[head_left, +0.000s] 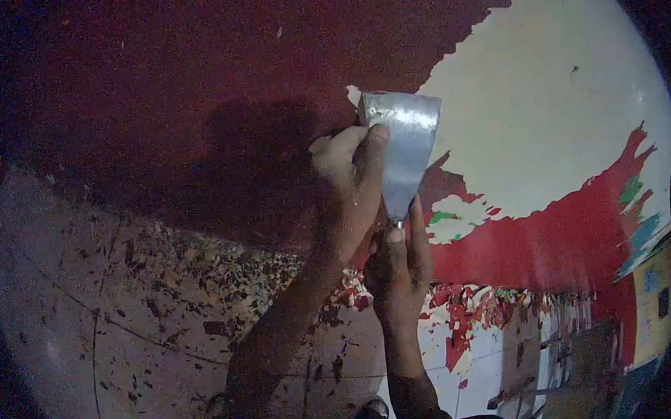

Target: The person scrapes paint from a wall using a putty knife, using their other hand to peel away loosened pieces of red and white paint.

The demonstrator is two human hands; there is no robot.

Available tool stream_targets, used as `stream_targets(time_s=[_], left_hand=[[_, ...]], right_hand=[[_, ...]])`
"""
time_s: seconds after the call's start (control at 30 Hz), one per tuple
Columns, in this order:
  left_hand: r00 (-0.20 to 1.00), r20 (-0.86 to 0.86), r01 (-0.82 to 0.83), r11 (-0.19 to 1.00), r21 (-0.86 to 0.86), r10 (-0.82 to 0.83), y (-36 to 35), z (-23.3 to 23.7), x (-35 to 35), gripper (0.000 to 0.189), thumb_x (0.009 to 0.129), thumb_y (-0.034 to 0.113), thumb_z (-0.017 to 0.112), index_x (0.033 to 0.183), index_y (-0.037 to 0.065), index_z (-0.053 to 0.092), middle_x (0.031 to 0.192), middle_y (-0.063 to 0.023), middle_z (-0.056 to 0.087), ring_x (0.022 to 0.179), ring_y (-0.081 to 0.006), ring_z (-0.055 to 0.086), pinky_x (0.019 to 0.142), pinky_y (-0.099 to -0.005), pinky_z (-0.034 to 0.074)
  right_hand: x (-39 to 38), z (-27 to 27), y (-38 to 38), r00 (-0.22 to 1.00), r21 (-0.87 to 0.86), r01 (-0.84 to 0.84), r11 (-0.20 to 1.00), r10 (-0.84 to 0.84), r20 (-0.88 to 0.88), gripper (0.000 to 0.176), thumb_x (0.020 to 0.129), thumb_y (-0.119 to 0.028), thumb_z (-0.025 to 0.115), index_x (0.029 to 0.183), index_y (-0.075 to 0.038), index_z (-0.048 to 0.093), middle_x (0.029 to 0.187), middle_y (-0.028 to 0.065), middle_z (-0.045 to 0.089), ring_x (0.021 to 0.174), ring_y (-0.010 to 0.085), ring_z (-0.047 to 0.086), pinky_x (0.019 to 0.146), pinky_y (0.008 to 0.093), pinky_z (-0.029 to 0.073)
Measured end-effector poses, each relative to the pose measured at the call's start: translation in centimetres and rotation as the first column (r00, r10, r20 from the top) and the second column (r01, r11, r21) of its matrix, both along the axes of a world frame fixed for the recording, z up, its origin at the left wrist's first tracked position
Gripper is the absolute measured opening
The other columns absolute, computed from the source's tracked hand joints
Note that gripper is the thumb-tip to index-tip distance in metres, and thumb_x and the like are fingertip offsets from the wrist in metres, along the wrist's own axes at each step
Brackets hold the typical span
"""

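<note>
My right hand (399,263) grips a paint scraper (409,142) low down, around its handle, which the fingers mostly hide. The wide metal blade points up the wall, and its top edge lies by the border between dark red paint (195,81) and a bare cream patch (540,88). My left hand (348,160) is closed at the blade's left side, its thumb pressed on the metal near the top corner. The other left fingers are curled and partly hidden. A small pale torn piece (354,95) sticks out just left of the blade's tip.
Brighter red paint (517,254) with ragged green and teal bits borders the cream patch below. Paint flakes (204,279) litter the tiled floor (57,341) along the wall's foot. A yellowish panel (652,308) stands at the right, and a dark shoe (373,412) shows at the bottom.
</note>
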State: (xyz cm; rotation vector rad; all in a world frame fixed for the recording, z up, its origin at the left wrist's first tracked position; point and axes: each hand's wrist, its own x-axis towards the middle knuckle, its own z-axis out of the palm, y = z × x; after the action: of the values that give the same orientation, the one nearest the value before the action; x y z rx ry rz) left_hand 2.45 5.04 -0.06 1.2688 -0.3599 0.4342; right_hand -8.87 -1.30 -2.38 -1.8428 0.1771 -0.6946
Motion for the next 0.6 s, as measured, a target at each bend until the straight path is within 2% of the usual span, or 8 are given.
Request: stream_targets(time_s=[0.1, 0.17, 0.2, 0.27, 0.37, 0.47, 0.57, 0.6], left_hand=[[0.994, 0.072, -0.081, 0.997, 0.011, 0.08, -0.6, -0.8, -0.2, 0.031, 0.092, 0.023, 0.053, 0.078, -0.005, 0.059, 0.066, -0.0158, 0.056, 0.061, -0.0228, 0.056, 0.058, -0.036, 0.042], [0.991, 0.065, -0.119, 0.991, 0.06, 0.115, -0.8, -1.4, -0.9, 0.028, 0.092, 0.02, 0.052, 0.078, -0.004, 0.059, 0.067, -0.0157, 0.056, 0.062, -0.0212, 0.057, 0.058, -0.0355, 0.042], [0.993, 0.068, -0.091, 0.996, -0.008, 0.092, -0.4, -0.2, -0.9, 0.028, 0.092, 0.019, 0.052, 0.078, -0.004, 0.059, 0.068, -0.0152, 0.056, 0.062, -0.02, 0.056, 0.058, -0.0353, 0.042], [0.998, 0.055, -0.032, 0.99, -0.135, 0.04, 0.6, 1.8, -0.2, 0.027, 0.092, 0.019, 0.053, 0.078, -0.004, 0.059, 0.069, -0.0143, 0.057, 0.064, -0.0176, 0.056, 0.059, -0.0348, 0.043], [0.989, 0.094, -0.111, 0.994, -0.025, 0.113, 1.6, 2.6, 0.0, 0.031, 0.091, 0.023, 0.053, 0.078, -0.004, 0.059, 0.071, -0.0132, 0.057, 0.066, -0.0145, 0.054, 0.06, -0.0334, 0.043], [0.998, -0.057, -0.014, 0.999, 0.043, 0.016, 0.3, -0.8, -0.8, 0.034, 0.091, 0.027, 0.053, 0.076, -0.003, 0.058, 0.068, -0.0122, 0.057, 0.064, -0.0144, 0.053, 0.06, -0.0326, 0.043], [0.998, -0.012, 0.054, 0.999, 0.005, -0.054, 0.7, -1.2, -0.9, 0.034, 0.091, 0.028, 0.051, 0.076, -0.002, 0.058, 0.067, -0.0123, 0.057, 0.065, -0.0145, 0.054, 0.06, -0.0329, 0.044], [0.997, -0.036, 0.077, 0.995, 0.065, -0.075, 1.3, -1.0, -0.3, 0.033, 0.09, 0.028, 0.052, 0.077, -0.002, 0.059, 0.067, -0.0107, 0.057, 0.064, -0.0138, 0.053, 0.06, -0.0325, 0.044]], right_hand=[[-0.5, -1.6, -0.3, 1.0, -0.01, 0.01, 1.0, -0.01, -0.023, 0.052, 0.096, -0.021, 0.046, 0.142, -0.003, 0.029, 0.085, 0.0033, 0.059, 0.053, 0.0036, 0.043, 0.046, 0.0187, 0.036], [-0.3, -2.0, -0.7, 0.999, -0.035, -0.034, 0.999, 0.035, 0.026, 0.053, 0.096, -0.022, 0.047, 0.141, 0.001, 0.031, 0.107, 0.0112, 0.054, 0.079, 0.0124, 0.044, 0.068, 0.0244, 0.036], [0.7, -0.5, -0.2, 0.994, -0.05, -0.076, 0.996, 0.079, 0.074, 0.053, 0.095, -0.023, 0.047, 0.139, 0.004, 0.032, 0.122, 0.0171, 0.047, 0.103, 0.0202, 0.042, 0.087, 0.0298, 0.033], [1.6, 1.0, 0.4, 0.99, -0.072, -0.093, 0.993, 0.1, 0.103, 0.055, 0.095, -0.024, 0.047, 0.139, 0.005, 0.032, 0.132, 0.0205, 0.046, 0.112, 0.0216, 0.045, 0.095, 0.0313, 0.035], [2.1, 1.4, 0.9, 0.994, -0.124, -0.022, 0.992, 0.035, 0.105, 0.056, 0.096, -0.026, 0.047, 0.141, 0.002, 0.03, 0.117, 0.0145, 0.057, 0.08, 0.0086, 0.053, 0.073, 0.0232, 0.044], [0.6, -1.6, 0.0, 0.999, -0.097, 0.0, 0.995, 0.004, 0.047, 0.056, 0.095, -0.025, 0.048, 0.141, 0.0, 0.03, 0.097, 0.0075, 0.059, 0.067, 0.0066, 0.049, 0.06, 0.021, 0.041], [0.4, -2.8, 0.3, 0.999, 0.024, -0.036, 0.999, 0.035, 0.019, 0.056, 0.096, -0.024, 0.048, 0.142, -0.002, 0.028, 0.082, 0.0013, 0.056, 0.056, 0.0044, 0.044, 0.049, 0.0195, 0.037], [0.4, -2.5, 0.8, 0.998, 0.062, -0.054, 0.997, 0.053, 0.02, 0.055, 0.096, -0.024, 0.048, 0.143, -0.002, 0.028, 0.08, 0.0001, 0.055, 0.054, 0.0038, 0.043, 0.046, 0.0192, 0.036]])
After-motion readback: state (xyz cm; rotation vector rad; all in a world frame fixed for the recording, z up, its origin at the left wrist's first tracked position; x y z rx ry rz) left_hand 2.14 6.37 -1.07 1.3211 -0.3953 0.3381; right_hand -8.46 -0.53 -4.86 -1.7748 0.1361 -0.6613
